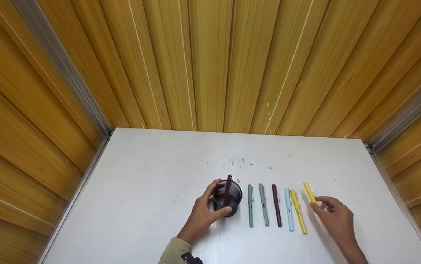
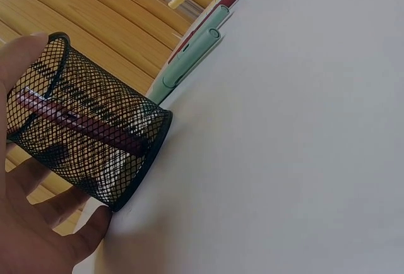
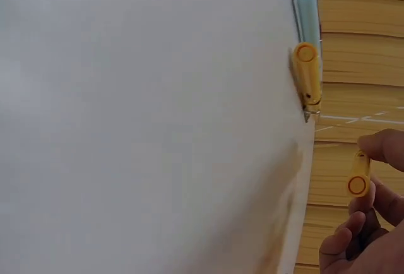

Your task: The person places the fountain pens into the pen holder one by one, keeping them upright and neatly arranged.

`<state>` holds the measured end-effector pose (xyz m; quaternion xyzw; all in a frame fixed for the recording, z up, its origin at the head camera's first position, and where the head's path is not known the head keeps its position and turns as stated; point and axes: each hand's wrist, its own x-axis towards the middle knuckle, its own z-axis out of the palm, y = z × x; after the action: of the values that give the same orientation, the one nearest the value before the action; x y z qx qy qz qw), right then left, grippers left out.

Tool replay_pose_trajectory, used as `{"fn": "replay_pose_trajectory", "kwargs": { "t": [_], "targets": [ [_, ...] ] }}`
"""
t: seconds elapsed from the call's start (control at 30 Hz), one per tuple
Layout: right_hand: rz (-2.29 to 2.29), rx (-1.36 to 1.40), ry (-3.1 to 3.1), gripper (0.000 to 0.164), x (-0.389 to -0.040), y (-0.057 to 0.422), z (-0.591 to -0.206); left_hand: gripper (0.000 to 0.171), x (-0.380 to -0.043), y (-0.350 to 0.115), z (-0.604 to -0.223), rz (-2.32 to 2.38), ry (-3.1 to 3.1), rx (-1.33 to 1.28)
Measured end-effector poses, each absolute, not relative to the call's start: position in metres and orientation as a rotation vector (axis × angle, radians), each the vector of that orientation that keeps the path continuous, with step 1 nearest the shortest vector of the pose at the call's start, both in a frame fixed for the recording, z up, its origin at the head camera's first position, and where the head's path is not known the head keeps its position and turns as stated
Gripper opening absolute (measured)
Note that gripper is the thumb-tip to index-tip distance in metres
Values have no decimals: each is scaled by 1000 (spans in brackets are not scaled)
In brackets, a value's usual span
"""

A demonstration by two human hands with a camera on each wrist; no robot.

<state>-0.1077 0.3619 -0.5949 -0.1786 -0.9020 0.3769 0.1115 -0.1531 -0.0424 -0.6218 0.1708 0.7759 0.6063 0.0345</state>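
A black mesh pen cup (image 1: 237,192) stands upright on the white table, with a dark red pen (image 1: 228,189) leaning inside it. My left hand (image 1: 205,216) grips the cup, thumb at the near side and fingers round the left; the left wrist view shows the mesh wall (image 2: 95,116) close up. On the right, my right hand (image 1: 336,216) pinches a yellow pen (image 1: 309,191) between thumb and fingers. That pen (image 3: 358,182) is held off the table, its round end toward the right wrist camera.
Between the hands lie two green pens (image 1: 250,207) (image 1: 264,205), a dark red pen (image 1: 276,205), a light blue pen (image 1: 289,209) and another yellow pen (image 1: 298,212), roughly side by side. Wood-patterned walls (image 1: 210,66) rise behind the table (image 1: 151,176) and at both sides.
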Motion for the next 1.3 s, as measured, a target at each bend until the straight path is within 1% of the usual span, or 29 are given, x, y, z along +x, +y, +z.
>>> {"fn": "replay_pose_trajectory", "kwargs": {
  "t": [0.13, 0.27, 0.63, 0.83, 1.03, 1.17, 1.3],
  "targets": [
    [1136, -473, -2619, 31, -108, 355, -583, 89, -153, -43, -621, 1870, 2381, 519],
    [1148, -467, -2629, 34, -110, 348, -575, 89, -153, -43, -621, 1871, 2377, 501],
    [1182, -459, -2646, 34, -115, 327, -565, 88, -153, -42, -620, 1862, 2391, 473],
    [1172, -409, -2628, 31, -116, 319, -558, 87, -153, -41, -620, 1849, 2396, 464],
    [1226, -410, -2614, 33, -118, 309, -551, 87, -154, -40, -620, 1826, 2420, 436],
    [1249, -404, -2600, 30, -119, 303, -548, 86, -154, -39, -620, 1831, 2421, 439],
    [1261, -327, -2590, 27, -119, 297, -546, 86, -154, -40, -620, 1841, 2405, 439]
  ]
}}
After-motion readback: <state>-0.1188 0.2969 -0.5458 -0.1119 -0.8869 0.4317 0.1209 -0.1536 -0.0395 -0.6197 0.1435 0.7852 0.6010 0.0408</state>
